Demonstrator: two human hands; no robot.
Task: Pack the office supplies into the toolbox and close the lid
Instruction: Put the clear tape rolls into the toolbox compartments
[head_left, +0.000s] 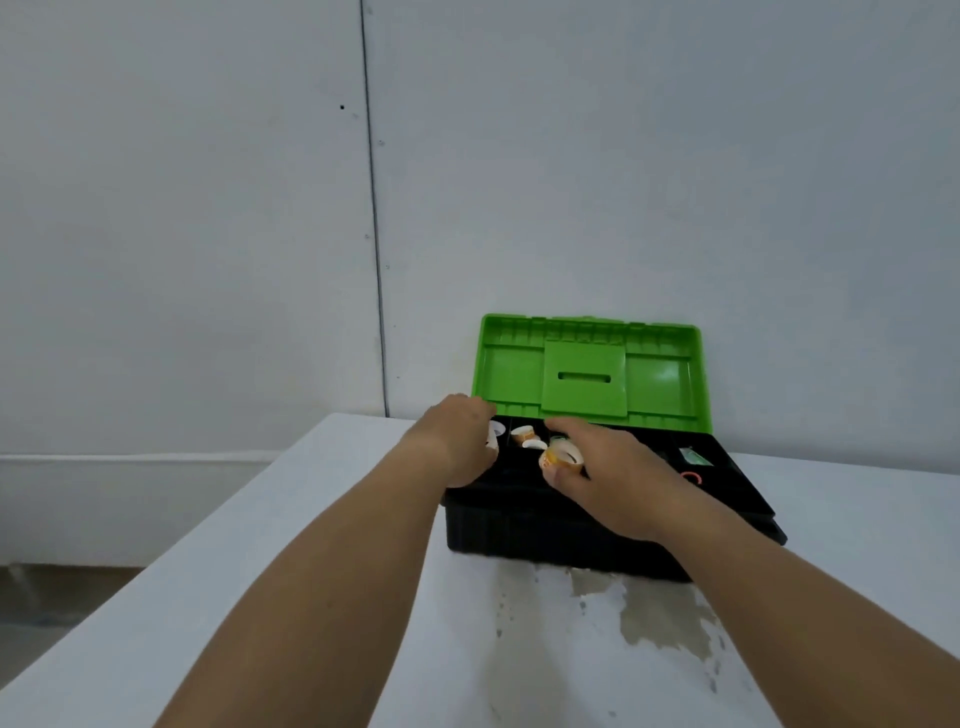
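Note:
A black toolbox (545, 535) stands on the white table against the wall, its green lid (589, 371) raised upright. My right hand (618, 478) is over the box's tray, thumb and fingers shut on an orange-and-white tape roll (561, 460). My left hand (460, 441) reaches into the tray's left end, its fingers curled around a white roll (494, 435) that is mostly hidden. Two more small rolls (525, 435) lie in the tray between my hands. A green packet (693, 456) and a red ring (693, 477) sit in the right compartment.
The white table (322, 519) has its left edge running diagonally, with floor below at the left. A brownish stain (654, 613) marks the tabletop in front of the box. A grey wall stands right behind the lid.

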